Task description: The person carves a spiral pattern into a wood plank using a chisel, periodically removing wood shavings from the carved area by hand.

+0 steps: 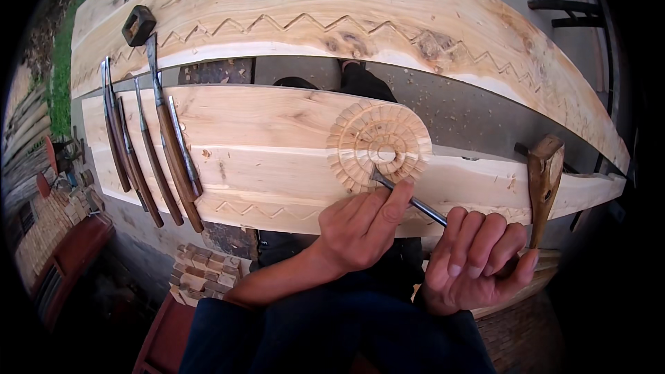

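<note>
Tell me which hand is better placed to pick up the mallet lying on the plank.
Right, probably. The right hand grips the chisel handle near the mallet; the left hand pinches the blade at the rosette, farther away.

Handle of the thin metal carving chisel [409,199] hidden inside right hand [474,260]; long pale upper plank [415,21] cut off at top edge; dark metal frame [568,14] at right too dim to identify.

No packages, labels, signs or screens show anywhere in this view.
</note>
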Action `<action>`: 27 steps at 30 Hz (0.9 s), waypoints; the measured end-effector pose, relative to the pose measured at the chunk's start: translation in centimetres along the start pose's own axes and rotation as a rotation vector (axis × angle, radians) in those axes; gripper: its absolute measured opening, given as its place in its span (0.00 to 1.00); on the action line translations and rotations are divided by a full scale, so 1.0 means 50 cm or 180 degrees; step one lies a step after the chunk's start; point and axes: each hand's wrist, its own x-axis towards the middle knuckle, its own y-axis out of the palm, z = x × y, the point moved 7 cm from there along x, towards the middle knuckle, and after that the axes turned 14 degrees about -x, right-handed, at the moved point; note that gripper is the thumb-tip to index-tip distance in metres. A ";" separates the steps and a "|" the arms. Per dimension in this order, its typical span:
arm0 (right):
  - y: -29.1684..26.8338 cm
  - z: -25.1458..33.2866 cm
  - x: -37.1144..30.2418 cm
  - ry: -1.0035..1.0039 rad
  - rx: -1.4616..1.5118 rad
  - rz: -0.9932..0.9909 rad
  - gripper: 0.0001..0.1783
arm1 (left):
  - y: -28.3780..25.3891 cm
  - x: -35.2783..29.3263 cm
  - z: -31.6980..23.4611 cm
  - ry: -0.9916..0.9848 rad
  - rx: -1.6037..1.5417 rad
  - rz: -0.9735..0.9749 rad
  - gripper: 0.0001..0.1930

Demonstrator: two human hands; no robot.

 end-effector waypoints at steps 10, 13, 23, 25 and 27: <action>0.004 -0.001 0.016 0.0024 -0.0005 -0.0145 0.33 | -0.001 0.004 0.000 -0.0040 -0.0031 0.0000 0.20; 0.005 -0.003 0.023 0.0077 0.0000 -0.0195 0.33 | 0.000 0.003 0.002 -0.0053 -0.0026 0.0007 0.20; 0.001 -0.019 0.034 0.0253 0.0147 -0.0393 0.29 | 0.003 0.006 0.004 -0.0188 -0.0107 -0.0013 0.20; 0.002 -0.022 0.024 0.0171 0.0117 -0.0354 0.29 | 0.005 0.002 0.004 -0.0159 -0.0084 -0.0057 0.20; 0.004 -0.021 0.021 0.0084 0.0088 -0.0319 0.29 | 0.004 -0.001 0.003 -0.0127 -0.0063 -0.0097 0.20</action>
